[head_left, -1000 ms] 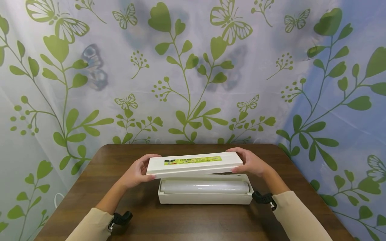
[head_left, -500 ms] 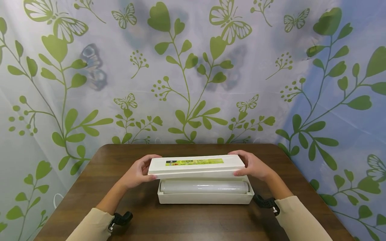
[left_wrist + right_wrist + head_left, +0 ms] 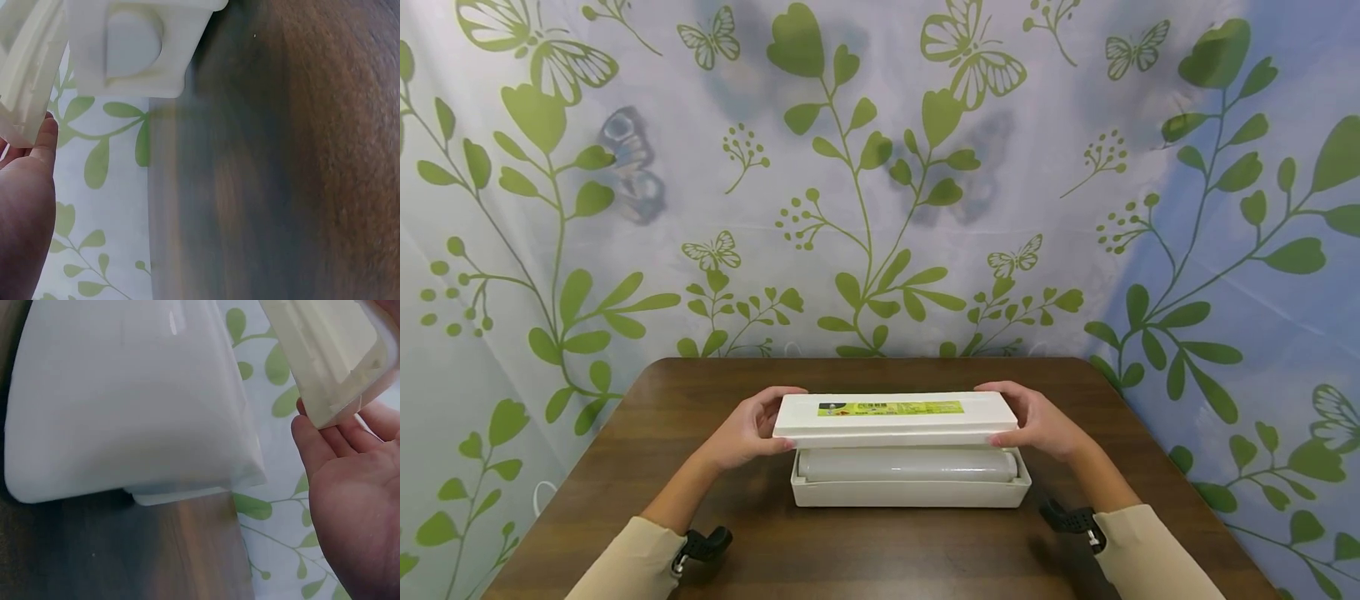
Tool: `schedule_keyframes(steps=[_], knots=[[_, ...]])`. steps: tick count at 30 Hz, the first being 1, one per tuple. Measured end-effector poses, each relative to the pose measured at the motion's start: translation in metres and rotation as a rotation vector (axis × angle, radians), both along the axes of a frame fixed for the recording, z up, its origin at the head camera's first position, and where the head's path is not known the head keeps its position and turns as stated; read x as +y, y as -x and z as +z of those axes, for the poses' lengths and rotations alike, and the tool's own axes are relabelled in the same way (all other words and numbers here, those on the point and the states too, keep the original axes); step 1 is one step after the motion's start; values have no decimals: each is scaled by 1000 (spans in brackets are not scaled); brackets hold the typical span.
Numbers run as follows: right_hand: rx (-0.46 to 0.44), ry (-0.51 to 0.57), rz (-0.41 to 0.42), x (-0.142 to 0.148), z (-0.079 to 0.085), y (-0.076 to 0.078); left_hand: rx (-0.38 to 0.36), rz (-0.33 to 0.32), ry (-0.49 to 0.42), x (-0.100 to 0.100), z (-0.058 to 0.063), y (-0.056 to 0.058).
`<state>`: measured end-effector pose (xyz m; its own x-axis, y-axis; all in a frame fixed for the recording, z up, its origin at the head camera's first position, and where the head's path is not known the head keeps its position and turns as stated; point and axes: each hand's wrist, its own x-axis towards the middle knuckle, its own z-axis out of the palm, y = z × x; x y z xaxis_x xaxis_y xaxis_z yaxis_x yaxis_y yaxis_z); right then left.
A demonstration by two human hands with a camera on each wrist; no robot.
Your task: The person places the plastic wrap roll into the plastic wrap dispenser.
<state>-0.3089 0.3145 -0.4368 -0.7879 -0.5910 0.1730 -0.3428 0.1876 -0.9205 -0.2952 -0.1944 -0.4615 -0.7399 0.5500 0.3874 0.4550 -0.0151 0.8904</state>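
Observation:
Both hands hold a long white lid [image 3: 895,423] level above its open box. My left hand [image 3: 747,427] grips the lid's left end, thumb at the front edge. At the other end my right hand [image 3: 1037,421] grips it the same way. Below, the white box [image 3: 910,495] stands on the table with a roll of clear film [image 3: 906,465] lying in it. The lid hides the back of the box. In the left wrist view the lid's hollow underside [image 3: 28,75] shows over the box end [image 3: 134,50]. The right wrist view also shows the lid [image 3: 334,356] apart from the box [image 3: 131,412].
A brown wooden table [image 3: 880,554] carries the box near its middle. Behind it hangs a white curtain [image 3: 880,208] with green leaves and butterflies. A black strap mount [image 3: 703,546] sits on the left wrist, another mount [image 3: 1071,518] on the right.
The lid has come down a little and shifted slightly right. Its raised right end has dropped, so it now lies level. Both hands moved with it, the right one more.

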Motion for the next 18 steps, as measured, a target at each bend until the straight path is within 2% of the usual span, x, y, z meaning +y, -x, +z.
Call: schedule_keyframes(steps=[10,18], knots=[[20,19,-34,2,-4,-8,-21,23,21,4,0,-4],[36,26,-61,3,-9,-15,-26,4,-8,7,-4,-6]])
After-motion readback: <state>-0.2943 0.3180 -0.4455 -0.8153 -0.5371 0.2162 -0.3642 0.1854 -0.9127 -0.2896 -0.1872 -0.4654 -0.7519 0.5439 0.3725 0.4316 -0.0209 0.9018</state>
